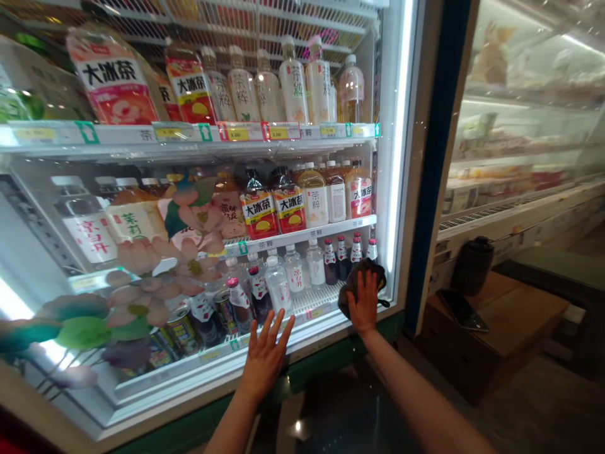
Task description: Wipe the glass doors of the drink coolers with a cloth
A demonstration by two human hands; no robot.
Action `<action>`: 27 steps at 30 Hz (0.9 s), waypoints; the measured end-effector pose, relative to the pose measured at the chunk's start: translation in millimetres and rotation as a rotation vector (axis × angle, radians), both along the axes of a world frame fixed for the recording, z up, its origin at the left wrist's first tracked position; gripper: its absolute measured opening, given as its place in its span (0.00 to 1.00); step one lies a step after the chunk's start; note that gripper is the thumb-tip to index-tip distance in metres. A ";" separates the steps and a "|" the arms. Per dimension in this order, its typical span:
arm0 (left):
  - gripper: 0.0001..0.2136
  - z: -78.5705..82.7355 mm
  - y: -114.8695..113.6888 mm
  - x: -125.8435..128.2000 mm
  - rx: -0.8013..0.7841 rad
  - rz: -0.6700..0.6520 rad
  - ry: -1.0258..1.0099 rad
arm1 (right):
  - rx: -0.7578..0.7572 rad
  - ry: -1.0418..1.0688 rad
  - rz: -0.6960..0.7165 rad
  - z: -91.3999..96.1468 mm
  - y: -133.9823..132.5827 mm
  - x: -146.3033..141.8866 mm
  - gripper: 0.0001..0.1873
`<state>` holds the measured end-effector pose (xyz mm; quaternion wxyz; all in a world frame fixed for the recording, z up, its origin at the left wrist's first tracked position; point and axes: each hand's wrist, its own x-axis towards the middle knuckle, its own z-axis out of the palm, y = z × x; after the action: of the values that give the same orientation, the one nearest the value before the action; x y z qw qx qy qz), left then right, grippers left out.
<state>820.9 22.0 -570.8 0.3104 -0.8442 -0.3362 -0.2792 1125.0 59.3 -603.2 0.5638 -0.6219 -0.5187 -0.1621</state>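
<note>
My right hand (365,301) presses a dark cloth (347,291) against the lower right of a glass fridge door (326,353). The cloth bunches out around the fingers and covers part of the bottom shelf behind. Fingers spread and stretched out, my left hand (265,356) is at the door's lower middle with nothing in it. Whether its palm touches the glass I cannot tell. Behind the glass, near the hands, stand clear water bottles (278,285) and dark bottles with red caps (329,261).
Flower decals (146,302) cover the door's lower left. Tea bottles (255,203) fill the shelves above. On the right, a cardboard box (501,315) carries a phone (463,310) and a black container (472,265). Beyond it is an open chiller (510,195).
</note>
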 end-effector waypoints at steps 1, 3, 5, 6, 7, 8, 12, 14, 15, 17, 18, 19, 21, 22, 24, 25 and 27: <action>0.39 1.4 -0.4 1.6 0.001 -0.002 0.002 | 0.017 0.090 -0.045 -2.6 -2.6 11.3 0.36; 0.39 6.5 -1.1 4.7 0.000 -0.004 0.012 | 0.074 0.265 -0.156 11.4 1.8 42.5 0.36; 0.38 13.3 -0.9 8.0 0.008 -0.001 0.008 | 0.119 0.330 -0.219 49.4 15.4 71.5 0.36; 0.38 16.8 -0.3 10.0 0.017 0.002 -0.002 | 0.134 0.318 -0.222 73.2 22.7 80.3 0.36; 0.38 20.0 0.4 12.3 0.026 0.005 -0.014 | 0.146 0.282 -0.209 96.6 28.4 83.6 0.36; 0.38 22.8 1.2 15.2 0.035 0.007 -0.026 | 0.152 0.215 -0.183 116.7 31.7 80.9 0.36; 0.38 27.9 2.9 28.6 0.077 -0.012 -0.040 | 0.094 -0.280 0.000 126.9 15.6 29.9 0.37; 0.37 27.0 3.1 33.8 0.078 -0.020 -0.022 | 0.052 -0.553 0.133 95.2 -0.3 7.1 0.36; 0.37 25.9 3.4 35.5 0.073 -0.020 -0.011 | 0.033 -0.678 0.215 78.1 -6.5 2.8 0.34; 0.38 23.3 4.6 37.6 0.059 -0.020 0.002 | -0.006 -0.820 0.317 54.6 -12.7 11.0 0.32; 0.38 22.0 5.6 38.5 0.054 -0.020 0.000 | -0.019 -0.808 0.308 50.6 -12.6 22.2 0.31; 0.38 20.8 6.9 39.6 0.048 -0.020 -0.006 | -0.022 -0.740 0.256 51.6 -10.8 36.3 0.30; 0.39 18.9 9.8 43.6 0.029 -0.019 -0.017 | -0.003 -0.518 0.100 62.0 -4.8 65.2 0.32; 0.40 17.9 11.3 46.6 0.015 -0.016 -0.018 | 0.011 -0.418 0.039 66.9 -2.1 76.7 0.33; 0.40 15.4 13.9 54.5 -0.003 -0.013 -0.026 | 0.025 -0.325 0.006 66.5 0.0 89.6 0.35; 0.40 13.6 14.9 59.2 -0.006 -0.013 -0.037 | 0.019 -0.324 0.021 59.6 -1.2 91.4 0.35; 0.41 8.6 16.2 69.9 -0.003 -0.019 -0.058 | -0.010 -0.360 0.059 35.1 -8.0 89.9 0.37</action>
<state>890.7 38.2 -562.2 0.2967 -0.8393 -0.3375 -0.3061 1214.8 51.3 -568.1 0.4631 -0.5702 -0.6302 -0.2516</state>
